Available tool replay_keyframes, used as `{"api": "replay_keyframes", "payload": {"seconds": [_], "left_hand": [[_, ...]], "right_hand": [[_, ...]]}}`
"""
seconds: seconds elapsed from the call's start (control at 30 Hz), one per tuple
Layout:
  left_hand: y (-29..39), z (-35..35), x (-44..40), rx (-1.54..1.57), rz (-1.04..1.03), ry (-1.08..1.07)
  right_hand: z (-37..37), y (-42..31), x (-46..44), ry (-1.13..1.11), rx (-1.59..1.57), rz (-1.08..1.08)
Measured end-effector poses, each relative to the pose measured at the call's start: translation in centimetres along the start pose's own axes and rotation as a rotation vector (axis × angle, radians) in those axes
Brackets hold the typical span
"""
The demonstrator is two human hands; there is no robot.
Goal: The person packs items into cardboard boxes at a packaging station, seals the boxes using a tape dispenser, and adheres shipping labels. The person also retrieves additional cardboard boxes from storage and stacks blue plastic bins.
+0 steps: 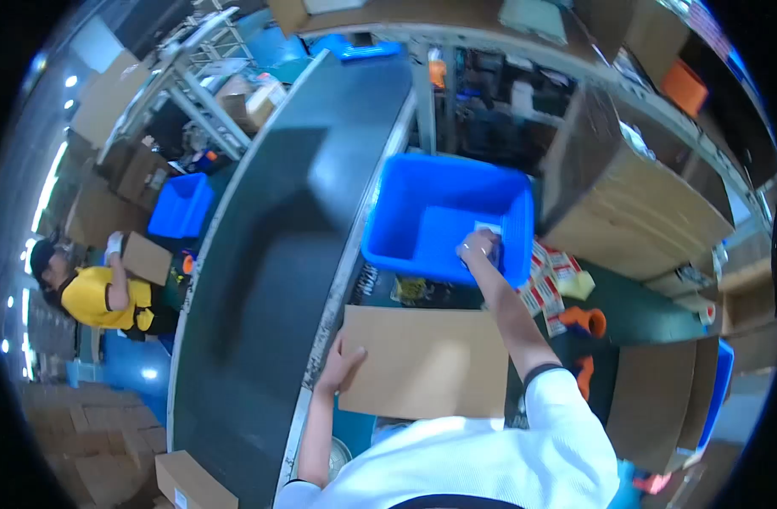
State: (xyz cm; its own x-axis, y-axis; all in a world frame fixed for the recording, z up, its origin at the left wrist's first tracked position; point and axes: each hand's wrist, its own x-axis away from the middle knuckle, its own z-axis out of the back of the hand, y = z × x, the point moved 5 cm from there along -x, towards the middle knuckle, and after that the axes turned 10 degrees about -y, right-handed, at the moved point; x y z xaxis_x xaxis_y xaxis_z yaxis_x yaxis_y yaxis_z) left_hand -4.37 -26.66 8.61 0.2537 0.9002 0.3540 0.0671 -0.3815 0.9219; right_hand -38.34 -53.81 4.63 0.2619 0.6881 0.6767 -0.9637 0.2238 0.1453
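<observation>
Gripping the left edge of a cardboard box (427, 363), the left hand (343, 366) has its thumb on the upper face and its fingers at the side. The box lies just in front of the person's white shirt (482, 462), at the near side of a blue bin (448, 193). The right hand (477, 246) reaches into the bin's near right part, beside a small pale item (489, 228) – its fingers look bent, but I cannot tell whether they hold anything.

Right of the bin lie red-and-white printed sheets (539, 293), with two orange tools (585, 321) nearer and farther right. An open carton (651, 399) stands at the near right. A dark conveyor belt (278, 220) runs along the left side. Beyond it – at the far left – a person in a yellow shirt (100, 297) holds another box (147, 258), near a second blue bin (181, 206).
</observation>
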Motion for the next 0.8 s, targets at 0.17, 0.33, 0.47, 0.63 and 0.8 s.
{"api": "replay_keyframes", "payload": {"seconds": [0.17, 0.33, 0.47, 0.63, 0.8], "left_hand": [[4.4, -1.7, 0.1, -0.281, 0.002, 0.140], [8.7, -5.0, -0.5, -0.695, -0.136, 0.258], [10.5, -10.9, -1.8, 0.331, -0.063, -0.143], [8.7, -13.2, 0.0, -0.051, -0.110, -0.123], [8.3, -14.2, 3.2, -0.108, -0.175, -0.123]], "right_hand": [[-1.0, 1.2, -4.6, 0.371, -0.288, 0.094], [1.0, 2.4, 13.1, 0.377, -1.279, 0.872], [-7.1, 1.6, 24.9, -0.394, -1.424, 1.153], [-10.5, 3.1, 31.7, -0.351, -1.526, 1.001], [-9.4, 4.3, 35.5, 0.507, -0.922, 0.998]]}}
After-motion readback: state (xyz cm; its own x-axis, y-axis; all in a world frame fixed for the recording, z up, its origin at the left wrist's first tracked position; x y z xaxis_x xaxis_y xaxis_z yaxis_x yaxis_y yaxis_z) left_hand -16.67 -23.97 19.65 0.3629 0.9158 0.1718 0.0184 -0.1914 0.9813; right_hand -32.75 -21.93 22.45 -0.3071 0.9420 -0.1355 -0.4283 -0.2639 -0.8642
